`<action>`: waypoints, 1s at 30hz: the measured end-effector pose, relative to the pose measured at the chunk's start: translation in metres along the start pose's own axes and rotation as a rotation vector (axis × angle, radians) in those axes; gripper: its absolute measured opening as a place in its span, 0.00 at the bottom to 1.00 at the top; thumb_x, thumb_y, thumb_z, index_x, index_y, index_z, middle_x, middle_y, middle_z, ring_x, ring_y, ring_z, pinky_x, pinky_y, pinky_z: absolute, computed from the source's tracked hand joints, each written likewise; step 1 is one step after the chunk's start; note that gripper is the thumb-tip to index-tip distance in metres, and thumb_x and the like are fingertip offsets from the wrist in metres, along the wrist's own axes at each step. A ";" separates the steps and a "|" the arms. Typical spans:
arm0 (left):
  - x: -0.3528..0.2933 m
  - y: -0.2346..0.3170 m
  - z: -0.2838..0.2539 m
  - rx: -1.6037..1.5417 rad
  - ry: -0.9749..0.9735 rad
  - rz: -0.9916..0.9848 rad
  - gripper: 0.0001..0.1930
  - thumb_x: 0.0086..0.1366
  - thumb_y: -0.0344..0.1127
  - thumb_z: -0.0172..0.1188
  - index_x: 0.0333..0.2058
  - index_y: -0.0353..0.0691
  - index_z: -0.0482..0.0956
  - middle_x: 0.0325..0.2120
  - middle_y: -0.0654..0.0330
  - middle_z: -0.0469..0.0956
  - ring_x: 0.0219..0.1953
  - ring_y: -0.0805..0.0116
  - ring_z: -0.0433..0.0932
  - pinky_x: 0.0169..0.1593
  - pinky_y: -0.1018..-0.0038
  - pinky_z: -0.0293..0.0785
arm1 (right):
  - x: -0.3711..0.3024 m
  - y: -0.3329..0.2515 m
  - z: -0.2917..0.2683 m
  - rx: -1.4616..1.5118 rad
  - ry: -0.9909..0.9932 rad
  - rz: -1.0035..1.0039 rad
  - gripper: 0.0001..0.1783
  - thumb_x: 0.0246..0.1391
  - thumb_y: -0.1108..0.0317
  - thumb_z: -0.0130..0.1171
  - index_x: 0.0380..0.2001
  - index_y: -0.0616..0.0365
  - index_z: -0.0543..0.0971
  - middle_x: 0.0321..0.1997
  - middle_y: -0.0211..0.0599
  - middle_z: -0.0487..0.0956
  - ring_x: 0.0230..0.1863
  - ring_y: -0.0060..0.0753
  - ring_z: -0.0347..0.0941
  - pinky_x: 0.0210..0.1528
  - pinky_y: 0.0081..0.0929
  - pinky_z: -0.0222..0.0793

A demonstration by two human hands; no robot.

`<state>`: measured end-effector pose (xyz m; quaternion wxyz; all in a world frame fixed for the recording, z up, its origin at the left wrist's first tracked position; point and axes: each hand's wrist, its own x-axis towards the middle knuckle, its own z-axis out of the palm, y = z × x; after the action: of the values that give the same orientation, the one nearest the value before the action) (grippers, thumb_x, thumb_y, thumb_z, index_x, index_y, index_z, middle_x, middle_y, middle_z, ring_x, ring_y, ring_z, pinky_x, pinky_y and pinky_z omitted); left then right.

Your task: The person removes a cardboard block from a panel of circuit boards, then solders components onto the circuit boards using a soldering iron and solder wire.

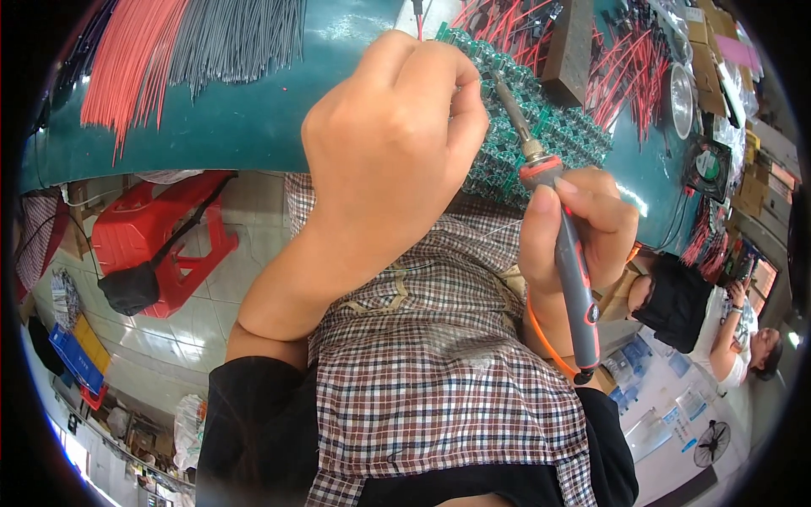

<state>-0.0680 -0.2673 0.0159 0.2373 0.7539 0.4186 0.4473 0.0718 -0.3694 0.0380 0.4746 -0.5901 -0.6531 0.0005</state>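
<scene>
My right hand (583,224) is closed around the grey and red handle of a soldering iron (578,287). The iron's metal tip points up and left, over a panel of small green circuit boards (549,131) and close to my left fingers. My left hand (393,127) is closed in a pinch at the panel's left edge, its fingertips mostly hidden behind the hand. A thin red and black wire lead (420,24) sticks out from behind its knuckles, seemingly held in that pinch. An orange cord (541,338) hangs beside the iron.
Bundles of red wires (139,59) and grey wires (241,38) lie at the far left of the green table (228,127). A dark metal bar (570,55) stands behind the boards, among more red wires (634,76). A red stool (139,224) is at left; another person (726,329) is at right.
</scene>
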 end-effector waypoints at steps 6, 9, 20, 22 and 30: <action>-0.002 0.004 -0.001 0.006 -0.019 0.005 0.06 0.54 0.25 0.69 0.30 0.42 0.83 0.24 0.68 0.76 0.16 0.79 0.66 0.20 0.79 0.61 | -0.004 -0.005 0.000 -0.091 -0.054 -0.064 0.17 0.46 0.75 0.70 0.37 0.59 0.72 0.22 0.36 0.75 0.19 0.32 0.72 0.19 0.25 0.70; -0.001 0.002 0.000 -0.010 -0.025 0.020 0.06 0.54 0.25 0.69 0.31 0.41 0.83 0.24 0.67 0.76 0.16 0.79 0.66 0.21 0.78 0.62 | -0.003 -0.008 0.001 -0.146 -0.068 -0.061 0.17 0.45 0.76 0.70 0.37 0.58 0.73 0.23 0.36 0.75 0.19 0.32 0.72 0.20 0.26 0.70; -0.008 0.003 -0.018 -0.073 -0.051 -0.026 0.05 0.55 0.24 0.67 0.30 0.40 0.82 0.25 0.66 0.76 0.17 0.81 0.68 0.20 0.80 0.61 | -0.003 -0.016 -0.018 -0.032 -0.062 -0.004 0.17 0.47 0.78 0.66 0.37 0.58 0.69 0.23 0.38 0.74 0.19 0.31 0.70 0.21 0.27 0.67; -0.010 0.005 -0.021 -0.044 -0.082 -0.042 0.05 0.54 0.24 0.68 0.29 0.40 0.81 0.25 0.66 0.76 0.15 0.81 0.66 0.19 0.80 0.59 | -0.005 -0.017 -0.019 -0.044 -0.058 0.007 0.17 0.47 0.77 0.66 0.37 0.58 0.68 0.23 0.38 0.74 0.18 0.30 0.69 0.20 0.26 0.66; -0.014 0.001 -0.013 -0.063 -0.071 -0.025 0.05 0.54 0.24 0.68 0.29 0.40 0.81 0.25 0.66 0.77 0.14 0.81 0.62 0.19 0.80 0.57 | -0.008 -0.016 -0.014 -0.061 -0.140 -0.016 0.17 0.45 0.77 0.65 0.36 0.58 0.69 0.19 0.34 0.73 0.15 0.29 0.69 0.18 0.27 0.66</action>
<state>-0.0822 -0.2796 0.0161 0.2811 0.7563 0.4050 0.4301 0.0669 -0.3878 0.0495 0.4095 -0.5976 -0.6891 0.0182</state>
